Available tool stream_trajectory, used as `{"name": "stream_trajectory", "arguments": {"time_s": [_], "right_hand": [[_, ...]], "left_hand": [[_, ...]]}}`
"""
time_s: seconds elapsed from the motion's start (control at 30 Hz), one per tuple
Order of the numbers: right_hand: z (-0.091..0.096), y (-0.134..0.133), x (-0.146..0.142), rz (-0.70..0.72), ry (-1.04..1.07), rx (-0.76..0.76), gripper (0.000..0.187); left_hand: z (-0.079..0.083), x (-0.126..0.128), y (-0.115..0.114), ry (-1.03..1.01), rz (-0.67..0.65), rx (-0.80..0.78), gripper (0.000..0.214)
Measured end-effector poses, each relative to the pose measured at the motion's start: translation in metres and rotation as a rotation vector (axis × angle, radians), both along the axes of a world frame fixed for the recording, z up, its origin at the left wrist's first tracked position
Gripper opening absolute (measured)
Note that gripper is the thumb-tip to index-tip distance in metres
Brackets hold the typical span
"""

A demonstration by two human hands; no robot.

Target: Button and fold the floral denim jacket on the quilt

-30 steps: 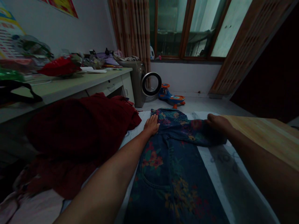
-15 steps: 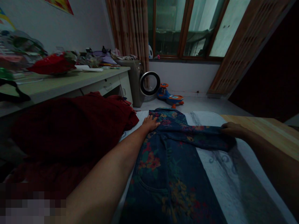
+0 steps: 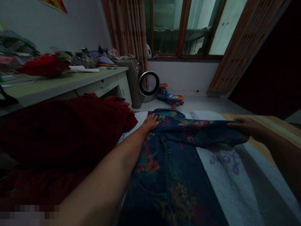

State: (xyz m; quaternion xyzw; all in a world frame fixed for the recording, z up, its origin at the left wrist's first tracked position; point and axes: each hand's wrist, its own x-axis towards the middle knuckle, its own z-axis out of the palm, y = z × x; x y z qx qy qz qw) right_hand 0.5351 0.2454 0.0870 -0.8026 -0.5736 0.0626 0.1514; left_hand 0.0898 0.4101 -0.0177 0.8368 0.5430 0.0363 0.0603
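Observation:
A dark blue floral garment (image 3: 181, 169), with a collar at its far end and a long sleeve, lies spread over a white cloth (image 3: 225, 175) with lettering on it. My left hand (image 3: 151, 122) rests flat on the garment near the collar, fingers stretched out. Off to the right, my right hand (image 3: 244, 125) pinches the upper edge of the sleeve (image 3: 211, 133) near its cuff and holds it out sideways. The cuff end hangs a little past the fingers. The garment's near end runs out of view.
Dark red clothing (image 3: 70, 128) is heaped at left. Behind it a desk (image 3: 110, 70) carries a red package (image 3: 44, 64) and clutter. A washing machine (image 3: 134, 84) has its round door (image 3: 149, 83) open; a blue-orange ride-on toy (image 3: 169, 95) is beside it. Bare wood (image 3: 270, 125) shows at right.
My right hand has moved right and slightly up with the sleeve, which is now stretched out further. My left hand stays on the garment. The view has shifted slightly.

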Motion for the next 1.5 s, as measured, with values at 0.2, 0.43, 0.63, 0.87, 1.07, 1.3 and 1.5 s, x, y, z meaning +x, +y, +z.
{"name": "stream_trajectory", "arguments": {"time_s": [0.2,0.43,0.63,0.87,1.07,1.3,1.5], "right_hand": [[-0.014,0.002,-0.017,-0.187,-0.401,-0.060,0.038],[-0.028,-0.024,-0.139,0.570,-0.250,-0.062,0.016],[-0.059,-0.039,-0.182,0.628,-0.358,-0.047,0.031],[-0.047,-0.047,-0.172,0.583,-0.286,0.101,0.027],[-0.052,-0.049,-0.161,0.662,-0.212,-0.295,0.023],[-0.033,-0.018,-0.178,0.475,-0.174,-0.308,0.036],[-0.079,-0.002,-0.201,0.555,-0.167,-0.081,0.061]], "left_hand": [[0.008,0.007,-0.013,-0.036,0.122,-0.010,0.060],[0.023,0.033,-0.062,-0.173,-0.076,0.021,0.040],[0.009,0.037,-0.075,-0.198,-0.204,-0.102,0.047],[0.005,0.036,-0.065,-0.182,-0.200,-0.167,0.052],[0.007,0.041,-0.072,-0.146,-0.165,-0.196,0.060],[0.013,0.040,-0.084,-0.056,-0.205,-0.220,0.099],[0.019,0.041,-0.088,-0.023,-0.208,-0.245,0.110]]}}
